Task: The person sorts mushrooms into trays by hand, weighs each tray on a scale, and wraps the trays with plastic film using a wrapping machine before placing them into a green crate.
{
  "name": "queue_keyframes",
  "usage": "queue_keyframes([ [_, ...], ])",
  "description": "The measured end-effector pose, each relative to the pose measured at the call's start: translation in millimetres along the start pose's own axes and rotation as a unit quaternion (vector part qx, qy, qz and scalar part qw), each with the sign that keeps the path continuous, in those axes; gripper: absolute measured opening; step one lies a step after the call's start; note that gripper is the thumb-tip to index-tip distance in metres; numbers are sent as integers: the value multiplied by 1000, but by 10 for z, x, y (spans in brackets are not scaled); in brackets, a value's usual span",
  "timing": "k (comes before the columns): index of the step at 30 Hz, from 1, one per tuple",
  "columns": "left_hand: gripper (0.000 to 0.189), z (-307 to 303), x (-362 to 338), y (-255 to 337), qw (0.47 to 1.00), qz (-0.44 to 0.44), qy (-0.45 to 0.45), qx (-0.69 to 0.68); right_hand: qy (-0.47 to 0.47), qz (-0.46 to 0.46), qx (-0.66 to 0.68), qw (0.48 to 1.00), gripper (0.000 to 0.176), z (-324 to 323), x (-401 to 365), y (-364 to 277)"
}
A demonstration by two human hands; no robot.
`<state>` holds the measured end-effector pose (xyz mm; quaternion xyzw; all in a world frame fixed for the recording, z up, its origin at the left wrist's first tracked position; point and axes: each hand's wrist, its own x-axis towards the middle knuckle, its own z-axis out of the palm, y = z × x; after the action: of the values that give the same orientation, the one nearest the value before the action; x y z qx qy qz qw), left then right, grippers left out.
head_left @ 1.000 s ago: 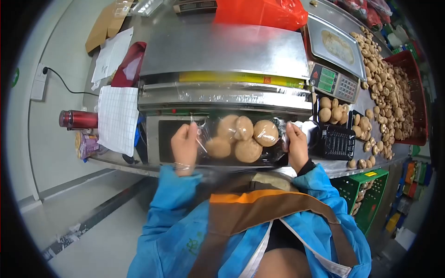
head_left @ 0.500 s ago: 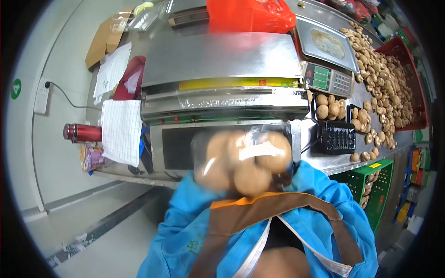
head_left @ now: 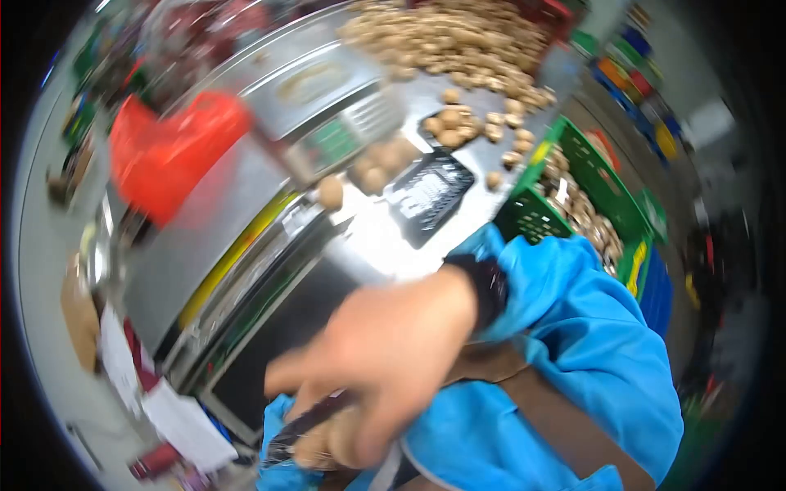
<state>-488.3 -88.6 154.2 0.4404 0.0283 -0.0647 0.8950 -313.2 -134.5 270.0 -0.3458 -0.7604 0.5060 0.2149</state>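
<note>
My right hand (head_left: pixel 393 335), blurred by motion, reaches across the front of my body from a blue sleeve with a dark cuff. Its thumb and fingers lie around a film-wrapped mushroom pack (head_left: pixel 323 446) with a dark tray edge, held tilted at the lower centre. One finger sticks out to the left. Of my left side only a bit of blue sleeve (head_left: pixel 274 417) shows beside the pack; my left hand is hidden behind the pack and the right hand.
Ahead stand the wrapping machine (head_left: pixel 246 303), a scale (head_left: pixel 315 86) and a red bag (head_left: pixel 176 155). Loose mushrooms (head_left: pixel 458 41) are heaped at the back, with a black tray (head_left: pixel 434 196) nearer. On the right is a green crate (head_left: pixel 602 176) of mushrooms.
The view has swung right and tilted. The pack has come down, closer to my body, and my right hand now shows over it.
</note>
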Motion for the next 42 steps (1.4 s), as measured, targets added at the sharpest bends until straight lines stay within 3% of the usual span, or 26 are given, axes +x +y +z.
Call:
queue_keyframes([
  [2,42,-26,242,-162,996,35,10,-85,6,-21,-211,977,66,214,-190,38],
  [3,41,-43,369,-259,988,66,10,-141,19,16,-210,977,72,196,-276,109],
  [4,41,-62,505,-376,975,103,0,-199,28,27,-164,986,73,92,-425,272],
  [7,39,-145,855,-605,946,191,26,-261,270,-47,69,959,68,-5,-1260,1169],
  [8,32,187,1046,-314,894,64,379,-228,360,-33,143,921,64,-8,-1685,1302],
  [9,25,96,1149,-306,920,29,363,-143,433,34,299,850,49,-28,-2207,1219],
  [10,18,12,1244,-296,937,-9,345,-56,573,165,331,732,32,127,-2852,2027],
  [11,16,84,1424,-294,928,5,361,-90,653,-57,461,598,24,111,-3194,1888],
  [12,16,129,1577,-277,929,3,360,-86,740,7,441,508,47,207,-3946,2293],
  [16,15,151,2155,-282,948,-64,306,-58,910,105,245,316,65,698,-5728,2917],
  [18,14,128,2417,-331,936,-93,338,-4,907,179,243,293,73,754,-6049,2962],
  [19,14,149,2556,-315,935,-109,337,4,909,151,260,291,77,783,-6171,3148],
  [21,16,202,2825,-253,931,-143,335,11,870,379,220,225,86,694,-6168,3220],
  [22,17,207,2931,-234,931,-147,332,17,872,318,180,326,82,885,-6509,3721],
  [23,18,179,3009,-198,936,-134,325,31,862,329,221,315,63,751,-6372,3639],
  [24,19,119,3074,-169,940,-121,315,45,806,471,78,348,54,1009,-6846,4317],
  [25,19,36,3097,-153,932,-98,345,56,650,646,-63,395,52,587,-6356,3662],
  [26,20,-77,3106,-129,924,-77,368,69,719,550,-178,386,57,879,-6792,4177],
  [27,19,-217,3101,-117,913,-46,394,94,730,598,-183,274,64,702,-6511,3859],
  [28,19,-342,3086,-97,901,-16,417,120,683,635,-240,269,59,402,-6215,3493],
  [31,26,-601,3229,112,895,-29,433,99,819,331,-113,455,43,-452,-5712,3312],
  [34,41,-645,3805,279,922,-30,385,-17,712,215,-14,668,32,-1462,-4891,3284],
  [35,51,-744,4055,244,911,-59,406,32,675,160,61,717,29,-1734,-4585,3366],
  [37,67,-933,4567,112,881,-105,445,121,577,187,106,788,30,-2150,-4226,3840],
  [40,90,-1199,5041,-9,829,-131,446,311,431,387,-31,815,62,-2533,-3802,4159],
  [42,97,-1181,5121,-50,776,-201,492,339,324,378,-13,867,65,-2636,-3777,4382],
])
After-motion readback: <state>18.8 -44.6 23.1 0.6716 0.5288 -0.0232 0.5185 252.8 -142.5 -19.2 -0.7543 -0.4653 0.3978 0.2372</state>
